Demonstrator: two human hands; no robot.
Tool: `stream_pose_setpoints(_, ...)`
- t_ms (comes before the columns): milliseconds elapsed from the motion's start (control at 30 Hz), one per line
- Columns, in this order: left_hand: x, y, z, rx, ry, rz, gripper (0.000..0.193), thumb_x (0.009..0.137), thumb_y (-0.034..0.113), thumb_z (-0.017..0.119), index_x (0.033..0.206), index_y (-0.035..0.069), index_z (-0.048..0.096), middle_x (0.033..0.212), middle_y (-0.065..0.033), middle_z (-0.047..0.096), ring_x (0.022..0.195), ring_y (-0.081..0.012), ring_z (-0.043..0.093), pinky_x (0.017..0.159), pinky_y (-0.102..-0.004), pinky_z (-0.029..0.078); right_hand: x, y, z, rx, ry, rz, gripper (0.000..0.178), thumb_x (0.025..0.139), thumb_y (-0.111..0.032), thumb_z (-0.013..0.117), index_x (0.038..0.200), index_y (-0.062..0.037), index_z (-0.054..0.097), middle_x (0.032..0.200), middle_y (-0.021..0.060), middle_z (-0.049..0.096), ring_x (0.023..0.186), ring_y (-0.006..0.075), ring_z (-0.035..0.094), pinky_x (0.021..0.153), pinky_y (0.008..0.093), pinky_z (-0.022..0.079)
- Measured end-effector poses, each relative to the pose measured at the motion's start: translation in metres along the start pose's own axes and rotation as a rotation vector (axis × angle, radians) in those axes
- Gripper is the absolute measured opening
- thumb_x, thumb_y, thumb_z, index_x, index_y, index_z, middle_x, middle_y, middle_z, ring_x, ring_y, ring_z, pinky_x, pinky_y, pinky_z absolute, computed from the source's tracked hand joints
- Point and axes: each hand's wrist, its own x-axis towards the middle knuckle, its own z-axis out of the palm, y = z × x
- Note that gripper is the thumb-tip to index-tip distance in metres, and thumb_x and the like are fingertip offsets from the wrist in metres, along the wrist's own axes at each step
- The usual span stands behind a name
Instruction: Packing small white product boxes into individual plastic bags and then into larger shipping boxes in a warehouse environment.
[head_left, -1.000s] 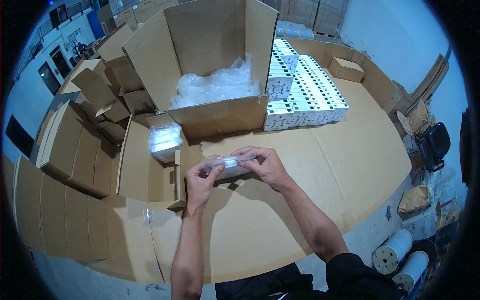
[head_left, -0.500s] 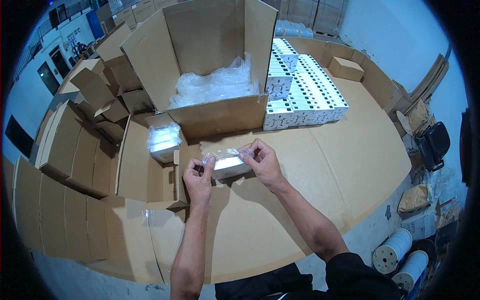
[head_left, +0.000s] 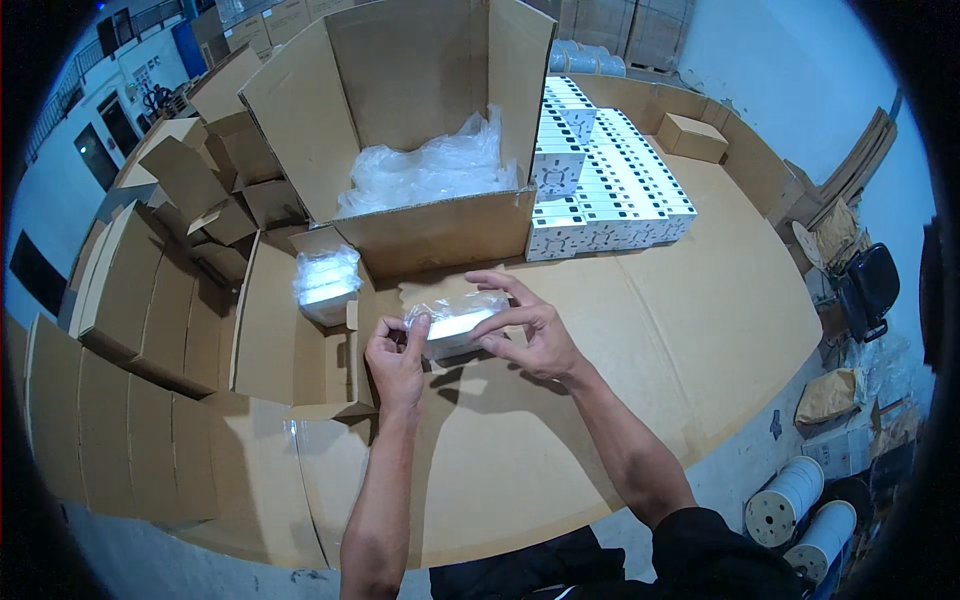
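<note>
A small white box (head_left: pixel 452 336) in a loose clear plastic bag is between my hands, above the cardboard-covered table. At its left end, my left hand (head_left: pixel 396 370) pinches the plastic between thumb and fingers. My right hand (head_left: pixel 538 340) is at the right end with fingers apart; its fingertips are over the box's edge, and whether they press on it cannot be seen. Just left stands an open carton (head_left: pixel 268 325) holding some plastic-wrapped white boxes (head_left: pixel 328 284).
Behind my hands, a larger open carton (head_left: pixel 430 235) holds crumpled clear plastic bags (head_left: pixel 428 172). Stacked white printed boxes (head_left: pixel 612 190) stand to its right. Empty cartons (head_left: pixel 125 430) line the left side. A closed brown box (head_left: pixel 692 138) is at the far right; cable spools (head_left: pixel 785 500) sit on the floor.
My right hand has loosened its pinch on the plastic and spread its fingers over the box's right end. My left hand keeps its place.
</note>
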Motion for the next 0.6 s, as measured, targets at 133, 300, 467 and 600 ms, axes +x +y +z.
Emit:
stream_pose_setpoints(133,0.000,0.000,0.001,-0.001,0.001,-0.012,0.021,0.093,0.006,0.073,0.088,0.009,0.053,0.092,-0.0041,0.067,0.084,-0.0082,0.061,0.075,-0.0242,0.050,-0.001,0.002,0.008,-0.038,0.063,0.087,0.021,0.082,-0.006,0.074,0.102,-0.0083,0.079,0.139,0.0144,0.057,0.132,0.0279,0.051,0.112,0.0410,0.039)
stream_pose_setpoints(300,0.000,0.003,0.001,0.007,-0.006,0.006,0.022,0.093,0.007,0.073,0.087,0.009,0.053,0.092,-0.0037,0.067,0.085,-0.0081,0.061,0.076,-0.0247,0.049,-0.001,0.007,0.010,0.110,0.082,0.358,0.026,0.088,-0.002,0.070,0.114,-0.0028,0.073,0.117,0.0130,0.070,0.115,0.0218,0.063,0.105,0.0356,0.046)
stream_pose_setpoints(467,-0.009,0.022,0.021,0.046,0.080,0.192,0.021,0.090,0.003,0.074,0.103,0.003,0.058,0.094,-0.0034,0.067,0.096,-0.0133,0.060,0.086,-0.0287,0.048,-0.003,0.012,0.008,0.130,0.107,0.372,0.028,0.089,-0.004,0.071,0.117,-0.0012,0.072,0.113,0.0096,0.072,0.107,0.0161,0.065,0.095,0.0317,0.052)
stream_pose_setpoints(600,-0.010,0.042,0.016,0.636,0.055,0.733,0.022,0.085,0.003,0.076,0.104,0.003,0.067,0.088,-0.0056,0.070,0.098,-0.0228,0.063,0.092,-0.0351,0.048,-0.003,0.009,0.009,0.156,0.115,0.390,0.027,0.088,-0.006,0.072,0.115,-0.0023,0.073,0.109,0.0071,0.073,0.098,0.0132,0.067,0.086,0.0285,0.055)
